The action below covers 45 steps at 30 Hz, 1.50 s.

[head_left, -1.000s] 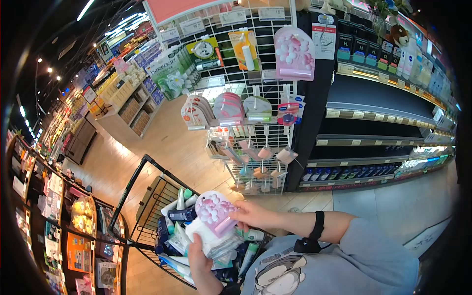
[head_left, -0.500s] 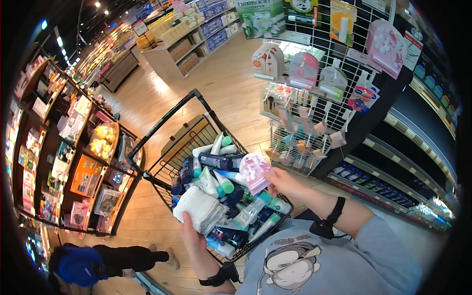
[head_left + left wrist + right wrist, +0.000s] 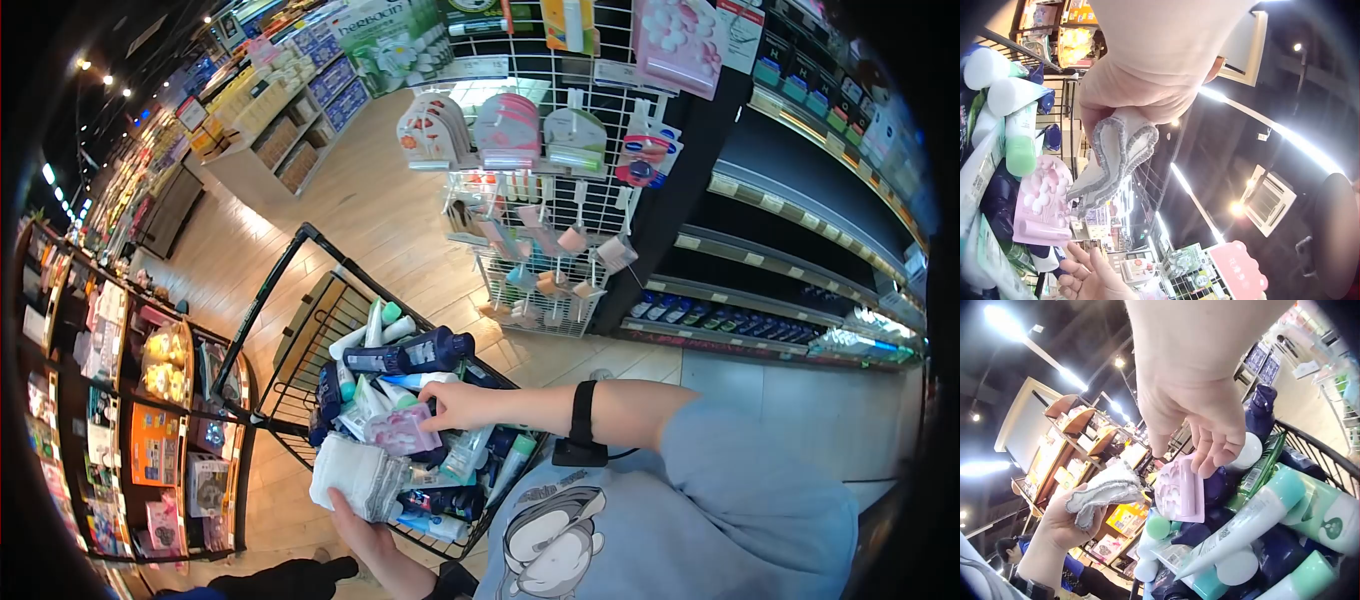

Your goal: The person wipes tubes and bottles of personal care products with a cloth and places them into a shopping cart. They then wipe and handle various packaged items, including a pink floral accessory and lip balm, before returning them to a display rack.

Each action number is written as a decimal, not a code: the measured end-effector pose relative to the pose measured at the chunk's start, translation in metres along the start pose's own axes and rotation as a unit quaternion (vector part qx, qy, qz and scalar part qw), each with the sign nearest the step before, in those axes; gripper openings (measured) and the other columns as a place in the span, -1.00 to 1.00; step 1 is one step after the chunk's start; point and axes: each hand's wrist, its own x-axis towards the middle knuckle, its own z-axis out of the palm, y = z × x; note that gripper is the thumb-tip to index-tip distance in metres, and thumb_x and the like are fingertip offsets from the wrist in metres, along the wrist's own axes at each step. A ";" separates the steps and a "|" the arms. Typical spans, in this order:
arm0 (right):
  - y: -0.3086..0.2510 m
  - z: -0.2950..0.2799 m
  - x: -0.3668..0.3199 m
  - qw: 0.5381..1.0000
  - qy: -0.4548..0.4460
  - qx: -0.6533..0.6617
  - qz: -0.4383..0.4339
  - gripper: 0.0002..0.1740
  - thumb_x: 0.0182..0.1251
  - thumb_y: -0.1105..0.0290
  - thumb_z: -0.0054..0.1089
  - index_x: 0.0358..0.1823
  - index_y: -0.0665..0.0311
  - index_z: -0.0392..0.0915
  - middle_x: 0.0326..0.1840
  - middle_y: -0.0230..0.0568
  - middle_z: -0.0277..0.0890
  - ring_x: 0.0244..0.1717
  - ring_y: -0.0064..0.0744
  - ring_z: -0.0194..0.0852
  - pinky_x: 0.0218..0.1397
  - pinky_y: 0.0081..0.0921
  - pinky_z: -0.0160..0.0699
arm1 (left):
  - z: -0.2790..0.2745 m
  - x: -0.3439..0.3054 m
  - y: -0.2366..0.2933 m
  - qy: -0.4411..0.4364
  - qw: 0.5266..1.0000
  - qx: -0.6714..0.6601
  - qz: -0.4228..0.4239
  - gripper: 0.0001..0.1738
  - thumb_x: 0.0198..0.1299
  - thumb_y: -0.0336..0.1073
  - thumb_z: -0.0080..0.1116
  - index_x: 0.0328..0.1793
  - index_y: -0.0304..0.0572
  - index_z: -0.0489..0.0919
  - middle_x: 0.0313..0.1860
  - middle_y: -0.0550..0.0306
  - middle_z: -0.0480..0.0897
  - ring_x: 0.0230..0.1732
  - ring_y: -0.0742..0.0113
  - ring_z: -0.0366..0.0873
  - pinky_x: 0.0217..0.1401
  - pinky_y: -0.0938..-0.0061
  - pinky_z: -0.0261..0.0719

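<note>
A folded white cloth point(image 3: 352, 478) with grey edging is pinched by my left hand point(image 3: 362, 535) at the near-left side of the shopping cart. In the left wrist view, the cloth point(image 3: 1116, 147) hangs in several layers from the fingers. A pink blister pack point(image 3: 398, 432) with pale flower shapes and a pink tube lies on the heaped bottles and tubes. My right hand point(image 3: 462, 405) is right over it with loose fingers. In the left wrist view, those fingers point(image 3: 1088, 265) are apart from the pack point(image 3: 1044, 200).
White, green and navy tubes and bottles fill the black wire cart point(image 3: 290, 425). A wire rack point(image 3: 535, 300) of hanging packs stands ahead, with dark shelving point(image 3: 760, 240) to the right. Store shelves point(image 3: 120, 400) line the left. A dark-clothed person point(image 3: 285, 578) is at the lower left.
My right hand has lowered the pink pack onto the heap and loosened its fingers. My left hand has moved the cloth away from the pack. The head view has swung across and back.
</note>
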 end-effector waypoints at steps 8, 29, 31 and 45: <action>0.034 -0.027 -0.032 0.999 0.032 0.039 0.014 -0.59 0.25 0.17 0.17 0.02 0.28 0.45 -0.38 -0.21 0.53 -0.35 -0.42 0.52 -0.30 -0.45 0.47 | 0.007 0.020 -0.013 -0.028 0.998 0.048 -0.005 -0.37 0.38 0.02 -0.13 0.39 -0.28 0.17 0.26 -0.10 0.41 0.22 0.05 0.44 0.21 0.19 0.46; 0.030 -0.247 -0.212 0.773 0.625 0.108 0.010 -0.75 0.40 0.34 0.00 0.03 0.25 0.43 -0.36 -0.41 0.48 -0.42 -0.71 0.36 -0.37 -0.73 0.30 | 0.119 0.034 -0.011 -0.098 0.995 0.020 0.003 -0.43 0.38 -0.06 -0.12 0.33 -0.34 0.25 0.20 -0.08 0.46 0.16 0.10 0.49 0.19 0.22 0.48; 0.021 -0.259 -0.213 0.752 0.654 0.078 -0.029 -0.71 0.37 0.34 0.05 0.07 0.26 0.39 -0.28 -0.38 0.48 -0.37 -0.70 0.35 -0.32 -0.72 0.32 | 0.126 0.037 -0.015 -0.128 0.992 0.020 -0.005 -0.43 0.38 -0.05 -0.13 0.34 -0.34 0.24 0.20 -0.07 0.46 0.15 0.11 0.49 0.17 0.22 0.50; -0.026 -0.313 -0.195 0.680 0.715 -0.121 -0.102 -0.29 0.17 0.18 0.32 0.26 0.29 0.20 0.14 -0.06 0.32 0.09 -0.36 0.33 -0.05 -0.51 0.42 | 0.164 0.026 -0.022 -0.137 0.990 0.024 0.004 -0.44 0.37 -0.08 -0.12 0.34 -0.35 0.23 0.16 -0.09 0.49 0.09 0.10 0.54 0.06 0.21 0.58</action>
